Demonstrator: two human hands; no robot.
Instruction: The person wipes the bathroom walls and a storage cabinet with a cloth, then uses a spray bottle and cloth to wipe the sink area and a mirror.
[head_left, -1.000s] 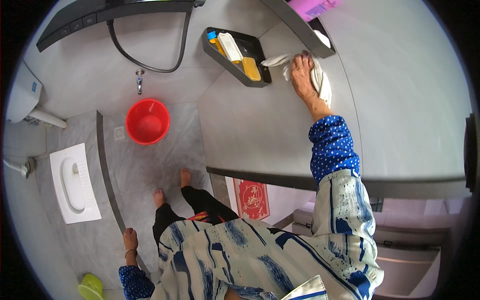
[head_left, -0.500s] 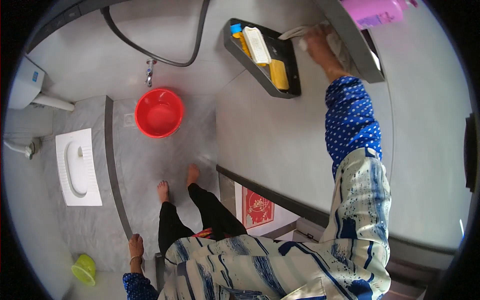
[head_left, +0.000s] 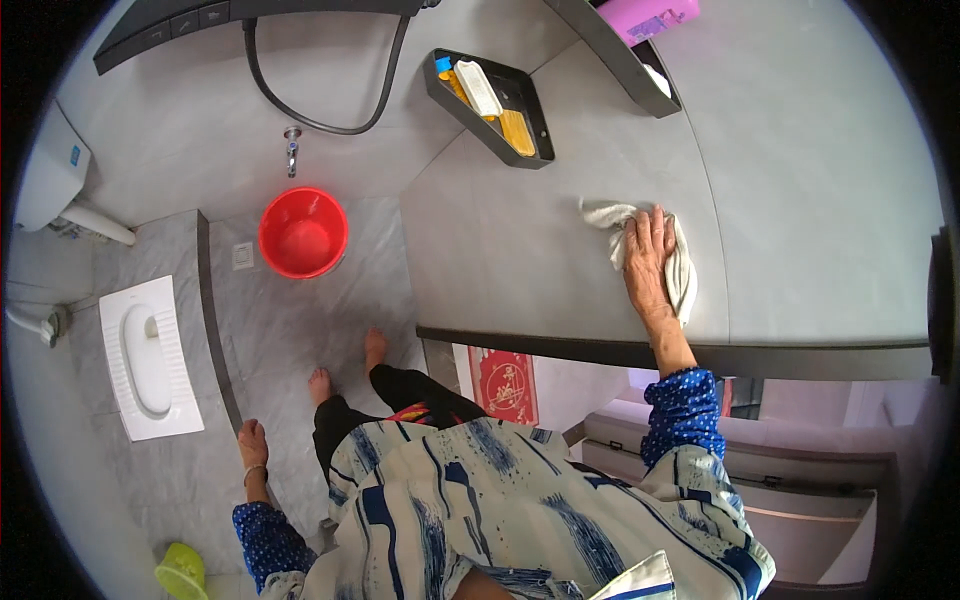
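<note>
My right hand (head_left: 652,250) presses a crumpled white cloth (head_left: 682,278) against the grey tiled wall (head_left: 560,260), a little above the dark edge of the doorway. Its fingers lie over the cloth, and one end of the cloth trails out to the left. My left hand (head_left: 253,448) hangs low at my left side beside the dark floor strip. Nothing shows in it, but its fingers are too foreshortened to read.
A dark corner shelf (head_left: 545,150) holds a white brush and yellow items. Another shelf (head_left: 660,100) carries a pink bottle (head_left: 650,18). Below are a red basin (head_left: 303,235), a tap (head_left: 292,160), a squat toilet (head_left: 150,357) and a green container (head_left: 182,572). A dark hose (head_left: 325,125) loops overhead.
My right hand has brought the cloth from beside the corner shelf down the wall, nearer to me. The view has shifted, and my left hand still hangs at my side.
</note>
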